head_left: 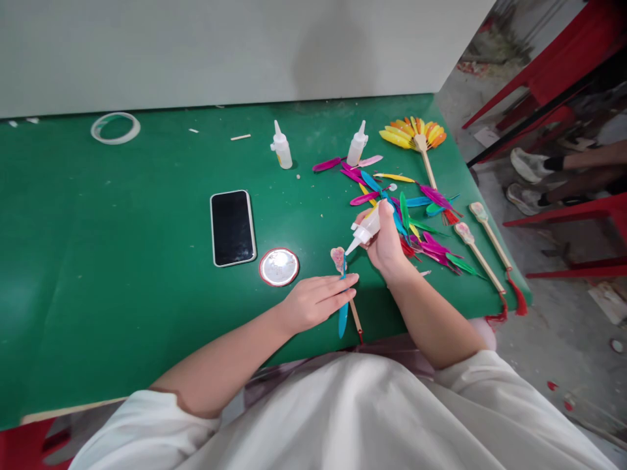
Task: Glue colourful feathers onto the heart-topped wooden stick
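My right hand [385, 241] grips a white glue bottle [368, 225], tilted so its nozzle tip points down at the quill end of a blue feather [343, 320]. With fingers together, my left hand [318, 300] holds that feather over a wooden stick handle [356, 316]. The stick's pink-patterned head [337, 258] shows just beyond my fingers, beside the nozzle. Whether the tip touches the quill, I cannot tell. To the right of the bottle lies a loose pile of coloured feathers [431, 245].
Behind stand two more glue bottles [282, 149] [357, 145]. A yellow feather fan [422, 147] and two tasselled sticks [480, 258] [492, 236] lie right. Leftward are a phone [232, 228], a round mirror-like disc [279, 267] and a tape roll [115, 128] on the green table [122, 261].
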{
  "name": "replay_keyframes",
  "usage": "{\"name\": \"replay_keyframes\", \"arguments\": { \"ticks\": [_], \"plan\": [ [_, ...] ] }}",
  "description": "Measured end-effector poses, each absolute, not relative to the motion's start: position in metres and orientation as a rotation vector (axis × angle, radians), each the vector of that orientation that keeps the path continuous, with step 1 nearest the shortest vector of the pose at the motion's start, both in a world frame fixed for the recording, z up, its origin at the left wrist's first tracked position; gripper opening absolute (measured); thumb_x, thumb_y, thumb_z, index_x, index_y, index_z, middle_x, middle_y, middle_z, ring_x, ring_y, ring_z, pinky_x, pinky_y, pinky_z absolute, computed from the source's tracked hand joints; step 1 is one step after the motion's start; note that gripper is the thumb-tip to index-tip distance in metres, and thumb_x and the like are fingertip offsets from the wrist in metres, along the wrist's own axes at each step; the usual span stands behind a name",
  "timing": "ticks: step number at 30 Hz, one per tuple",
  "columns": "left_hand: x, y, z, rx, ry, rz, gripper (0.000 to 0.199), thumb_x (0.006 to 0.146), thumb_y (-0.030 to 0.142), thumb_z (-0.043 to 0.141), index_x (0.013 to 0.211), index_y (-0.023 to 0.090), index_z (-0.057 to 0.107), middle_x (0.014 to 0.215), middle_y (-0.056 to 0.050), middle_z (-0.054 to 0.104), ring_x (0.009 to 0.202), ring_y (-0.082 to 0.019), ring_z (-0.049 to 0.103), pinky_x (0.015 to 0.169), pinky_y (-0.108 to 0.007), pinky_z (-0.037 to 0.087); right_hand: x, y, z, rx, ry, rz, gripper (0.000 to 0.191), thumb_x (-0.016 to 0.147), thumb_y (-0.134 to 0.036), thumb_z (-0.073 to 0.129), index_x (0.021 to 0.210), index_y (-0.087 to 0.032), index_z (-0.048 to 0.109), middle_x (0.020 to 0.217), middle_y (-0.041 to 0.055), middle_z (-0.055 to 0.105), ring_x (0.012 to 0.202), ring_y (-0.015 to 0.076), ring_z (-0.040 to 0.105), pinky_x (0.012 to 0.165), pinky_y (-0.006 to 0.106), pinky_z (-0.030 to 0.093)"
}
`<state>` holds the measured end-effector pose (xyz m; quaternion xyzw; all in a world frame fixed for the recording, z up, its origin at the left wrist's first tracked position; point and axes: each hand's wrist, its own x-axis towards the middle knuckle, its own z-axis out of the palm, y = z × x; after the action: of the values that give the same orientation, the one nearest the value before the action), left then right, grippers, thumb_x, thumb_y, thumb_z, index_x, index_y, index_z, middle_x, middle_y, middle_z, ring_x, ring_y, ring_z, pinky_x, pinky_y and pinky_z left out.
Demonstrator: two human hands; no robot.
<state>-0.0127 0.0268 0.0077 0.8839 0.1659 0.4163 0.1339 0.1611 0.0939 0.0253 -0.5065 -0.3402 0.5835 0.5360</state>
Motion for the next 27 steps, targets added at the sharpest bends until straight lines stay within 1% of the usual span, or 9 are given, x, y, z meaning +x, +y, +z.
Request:
{"name": "replay_keyframes", "arguments": {
  "ticks": [4, 7, 12, 16, 19, 22, 24, 27],
  "plan": [
    [-0.0124, 0.0268, 0.0084, 2.566, 0.480, 1.213, 0.023, 0.085, 0.006, 0.048, 0.105, 0.012, 0.059, 0.110, -0.013, 0.064, 0.103, -0.017, 0.060, 0.084, -0.028, 0.054, 0.1601, 0.0936, 0.0255, -1.184, -0.803, 1.450, 0.057, 0.072, -0.074, 0.039, 0.057, -0.020, 0.051, 0.039, -0.0032, 0.039, 0.031, 0.0063, 0.030, 0.030, 0.023, 0.017],
    [-0.0123, 0.0265, 0.0085, 2.567, 0.487, 1.208, 0.023, 0.084, 0.006, 0.049, 0.104, 0.012, 0.059, 0.110, -0.013, 0.064, 0.102, -0.017, 0.061, 0.083, -0.028, 0.054, 0.1599, 0.0945, 0.0235, -1.182, -0.757, 1.428, 0.055, 0.072, -0.072, 0.041, 0.057, -0.020, 0.050, 0.040, -0.0032, 0.040, 0.032, 0.0066, 0.030, 0.030, 0.023, 0.017],
    [-0.0122, 0.0260, 0.0078, 2.559, 0.492, 1.234, 0.024, 0.084, 0.007, 0.050, 0.106, 0.012, 0.058, 0.110, -0.012, 0.064, 0.103, -0.017, 0.061, 0.084, -0.026, 0.054, 0.1620, 0.0963, 0.0234, -1.180, -0.778, 1.390, 0.057, 0.073, -0.075, 0.036, 0.059, -0.021, 0.048, 0.042, -0.0038, 0.037, 0.032, 0.0061, 0.030, 0.030, 0.023, 0.019],
    [-0.0122, 0.0258, 0.0080, 2.555, 0.506, 1.246, 0.025, 0.083, 0.006, 0.050, 0.106, 0.012, 0.058, 0.110, -0.012, 0.064, 0.103, -0.016, 0.061, 0.085, -0.027, 0.054, 0.1628, 0.0946, 0.0276, -1.151, -0.768, 1.351, 0.062, 0.072, -0.078, 0.029, 0.058, -0.021, 0.048, 0.042, -0.0034, 0.038, 0.031, 0.0061, 0.030, 0.029, 0.023, 0.018],
    [-0.0126, 0.0257, 0.0085, 2.547, 0.511, 1.244, 0.025, 0.084, 0.006, 0.049, 0.106, 0.012, 0.059, 0.111, -0.013, 0.064, 0.103, -0.016, 0.061, 0.084, -0.027, 0.054, 0.1628, 0.0942, 0.0279, -1.149, -0.859, 1.421, 0.060, 0.071, -0.077, 0.034, 0.057, -0.021, 0.048, 0.041, -0.0035, 0.038, 0.031, 0.0062, 0.031, 0.029, 0.023, 0.019],
    [-0.0129, 0.0255, 0.0080, 2.530, 0.517, 1.239, 0.025, 0.085, 0.006, 0.048, 0.106, 0.012, 0.059, 0.112, -0.013, 0.063, 0.103, -0.016, 0.060, 0.083, -0.027, 0.054, 0.1647, 0.0967, 0.0251, -1.181, -0.864, 1.365, 0.057, 0.071, -0.075, 0.038, 0.058, -0.021, 0.049, 0.041, -0.0040, 0.038, 0.031, 0.0059, 0.031, 0.029, 0.022, 0.019],
    [-0.0129, 0.0253, 0.0069, 2.522, 0.517, 1.245, 0.026, 0.084, 0.006, 0.048, 0.107, 0.012, 0.059, 0.113, -0.014, 0.062, 0.104, -0.017, 0.060, 0.083, -0.027, 0.054, 0.1666, 0.0985, 0.0237, -1.188, -0.837, 1.334, 0.059, 0.071, -0.077, 0.034, 0.059, -0.021, 0.049, 0.041, -0.0043, 0.036, 0.031, 0.0056, 0.030, 0.030, 0.022, 0.019],
    [-0.0129, 0.0251, 0.0051, 2.510, 0.503, 1.267, 0.027, 0.083, 0.005, 0.049, 0.108, 0.011, 0.058, 0.113, -0.015, 0.062, 0.105, -0.017, 0.060, 0.084, -0.027, 0.054, 0.1680, 0.0991, 0.0236, -1.162, -0.853, 1.426, 0.062, 0.071, -0.079, 0.030, 0.059, -0.021, 0.050, 0.042, -0.0034, 0.038, 0.032, 0.0062, 0.030, 0.030, 0.023, 0.020]
  ]
}}
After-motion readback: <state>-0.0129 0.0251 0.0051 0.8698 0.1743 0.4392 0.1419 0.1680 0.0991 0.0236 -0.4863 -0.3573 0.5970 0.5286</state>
